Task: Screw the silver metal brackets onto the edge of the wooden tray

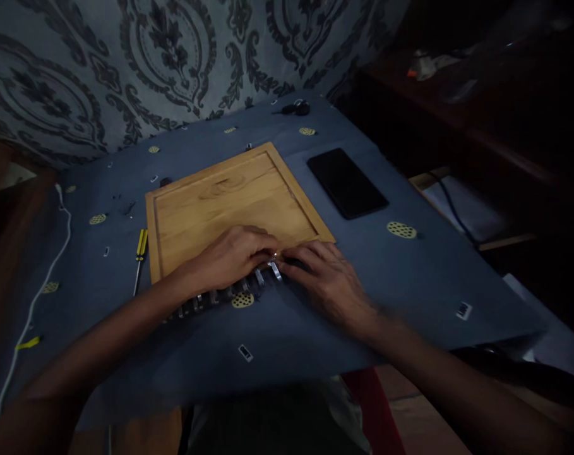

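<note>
Dim room, person seated at a blue cloth (pixel 410 278). Both hands meet at one spot just off the near edge of a wooden tray (pixel 230 189). Left hand (pixel 232 256) lies palm down, fingers curled over the upper end of a dark strip (pixel 220 297) with metal ribs. Right hand (pixel 327 278) comes in from the other side, fingertips touching a shiny rib at that same end. Fingers of both hands are drawn together there, but it is too dark and blurred to tell whether either really pinches the strip.

The strip lies flat on the cloth and runs from the grip back down under the left wrist, along the tray's near edge. A yellow dot (pixel 242 300) printed on the cloth sits just beside it, below the grip.

Beyond the grip and to the right: black phone (pixel 346 183), face up, near the tray, not touching. Left of the grip, past the tray's corner: yellow screwdriver (pixel 139 253). Further left: white cable (pixel 35 297) along the cloth's edge. Far beyond the tray: dark keys (pixel 293 109).
</note>
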A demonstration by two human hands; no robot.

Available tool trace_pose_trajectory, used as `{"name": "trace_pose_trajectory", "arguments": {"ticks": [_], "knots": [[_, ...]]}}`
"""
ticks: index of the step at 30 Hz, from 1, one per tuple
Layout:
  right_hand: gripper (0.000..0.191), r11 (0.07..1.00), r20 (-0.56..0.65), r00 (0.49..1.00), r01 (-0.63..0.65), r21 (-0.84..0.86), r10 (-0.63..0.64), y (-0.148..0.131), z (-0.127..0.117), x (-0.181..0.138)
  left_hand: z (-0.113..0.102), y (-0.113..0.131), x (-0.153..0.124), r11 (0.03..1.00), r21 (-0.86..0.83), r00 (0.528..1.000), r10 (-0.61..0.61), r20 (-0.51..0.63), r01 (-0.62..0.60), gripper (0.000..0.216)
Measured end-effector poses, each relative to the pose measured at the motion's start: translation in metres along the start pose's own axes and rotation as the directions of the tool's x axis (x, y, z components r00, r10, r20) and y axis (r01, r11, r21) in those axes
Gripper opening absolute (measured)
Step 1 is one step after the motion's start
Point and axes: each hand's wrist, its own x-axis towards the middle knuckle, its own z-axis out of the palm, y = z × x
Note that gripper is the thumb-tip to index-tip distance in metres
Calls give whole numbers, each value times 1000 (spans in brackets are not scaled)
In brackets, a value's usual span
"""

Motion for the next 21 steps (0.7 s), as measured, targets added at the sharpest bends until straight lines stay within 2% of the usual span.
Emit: {"name": "trace_pose_trajectory", "arguments": {"ticks": [3,6,21], "knots": [[43,1000,8,1000,-6,10,5,0,1,-1,-4,1,-5,997,-44,998,-59,9,59,12],[49,1000,33,999,-15,24,14,1,0,-1,-8,2,-9,996,-59,998,-70,-11,69,16],[43,999,20,1000,-12,41,11,2,4,-3,7,-4,-6,983,173,998,56,-12,-53,13]]}}
